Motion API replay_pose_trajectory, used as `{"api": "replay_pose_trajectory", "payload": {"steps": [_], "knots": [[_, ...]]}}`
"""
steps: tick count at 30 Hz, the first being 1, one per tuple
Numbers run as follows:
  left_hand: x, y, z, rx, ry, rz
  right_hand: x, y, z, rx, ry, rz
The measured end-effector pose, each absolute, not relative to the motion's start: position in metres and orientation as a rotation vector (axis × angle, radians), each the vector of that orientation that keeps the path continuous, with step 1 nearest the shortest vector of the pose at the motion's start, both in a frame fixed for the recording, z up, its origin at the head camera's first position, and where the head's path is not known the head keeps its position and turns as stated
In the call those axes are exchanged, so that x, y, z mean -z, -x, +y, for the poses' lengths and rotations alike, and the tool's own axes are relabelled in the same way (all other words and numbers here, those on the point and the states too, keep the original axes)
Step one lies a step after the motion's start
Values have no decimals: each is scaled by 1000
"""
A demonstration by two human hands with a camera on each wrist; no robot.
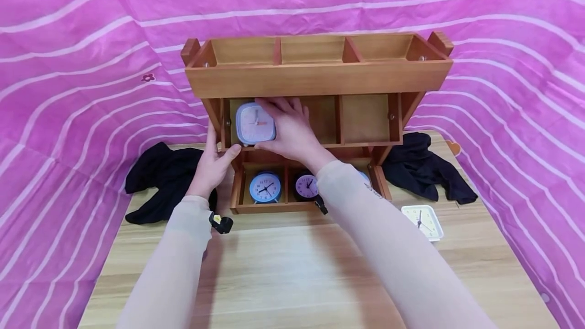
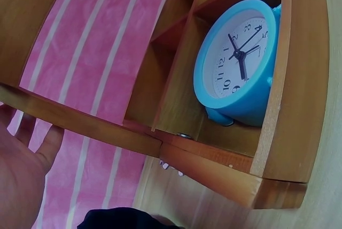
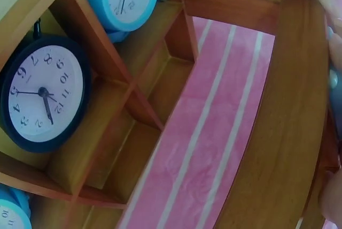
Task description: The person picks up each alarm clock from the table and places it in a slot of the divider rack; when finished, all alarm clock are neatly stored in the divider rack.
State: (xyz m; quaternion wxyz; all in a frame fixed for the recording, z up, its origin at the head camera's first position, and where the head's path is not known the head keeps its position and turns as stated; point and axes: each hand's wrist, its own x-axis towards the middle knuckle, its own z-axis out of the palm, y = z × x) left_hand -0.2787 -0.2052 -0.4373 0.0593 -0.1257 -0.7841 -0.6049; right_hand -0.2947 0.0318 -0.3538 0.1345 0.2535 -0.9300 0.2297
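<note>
The shelf (image 1: 315, 77) around both grips is wood with a smooth, warm satin stain, its grain showing, and small shiny metal screw heads (image 2: 184, 135) sit at its joints. The square clock (image 1: 255, 123) inside the right grip (image 1: 285, 128) looks like pale matt plastic with a glossy clear face. Below the grips, the round blue clock (image 1: 265, 187) has a smooth, slightly glossy plastic case. The worktop (image 1: 292, 268) under the forearms is pale wood-grain laminate, matt. Either side of the grips lie dark soft cloths (image 1: 160, 179); behind hangs pink striped fabric (image 1: 91, 39), creased and matt.
</note>
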Motion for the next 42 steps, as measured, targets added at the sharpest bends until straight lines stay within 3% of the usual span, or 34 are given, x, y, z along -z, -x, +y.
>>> {"api": "replay_pose_trajectory", "payload": {"steps": [11, 19, 30, 42], "knots": [[435, 275, -203, 1859, 388, -2347, 358, 293, 32, -540, -746, -2739], [412, 258, -195, 1880, 390, -2358, 361, 290, 32, -569, -732, -2723], [433, 269, -204, 1825, 344, -2377, 362, 285, 32, -629, -773, -2676], [405, 254, -184, 1875, 338, -2407, 374, 253, 68, -614, -913, -2583]]}}
